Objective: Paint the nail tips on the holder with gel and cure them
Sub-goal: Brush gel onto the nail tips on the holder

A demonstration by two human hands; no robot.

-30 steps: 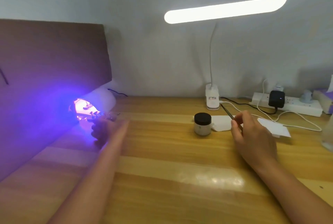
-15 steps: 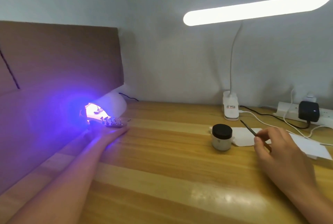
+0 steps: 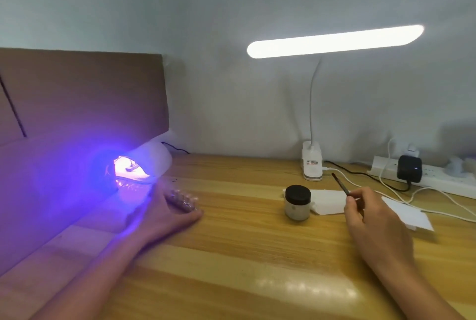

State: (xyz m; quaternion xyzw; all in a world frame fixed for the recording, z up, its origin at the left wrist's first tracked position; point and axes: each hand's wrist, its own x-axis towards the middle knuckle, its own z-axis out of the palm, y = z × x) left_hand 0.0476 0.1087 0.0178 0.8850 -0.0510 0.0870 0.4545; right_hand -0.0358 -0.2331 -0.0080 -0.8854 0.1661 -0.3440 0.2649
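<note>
My left hand (image 3: 167, 213) holds the nail tip holder (image 3: 181, 201), a blurred strip with several small tips, just right of the mouth of the white curing lamp (image 3: 152, 162), which glows violet. My right hand (image 3: 371, 219) pinches a thin dark brush (image 3: 341, 186), its tip pointing up and left. A small gel jar (image 3: 298, 202) with a black lid, closed, stands between the hands on the wooden desk (image 3: 244, 255).
White paper sheets (image 3: 332, 202) lie behind the jar and under my right hand. A clip desk lamp (image 3: 312, 165) shines above. A power strip (image 3: 422, 178) with a black adapter and cables sits at the back right. Brown cardboard (image 3: 77, 119) stands at left.
My left hand has drawn the holder out of the lamp's mouth and toward the right. My right hand keeps the brush near the paper. The camera view has shifted.
</note>
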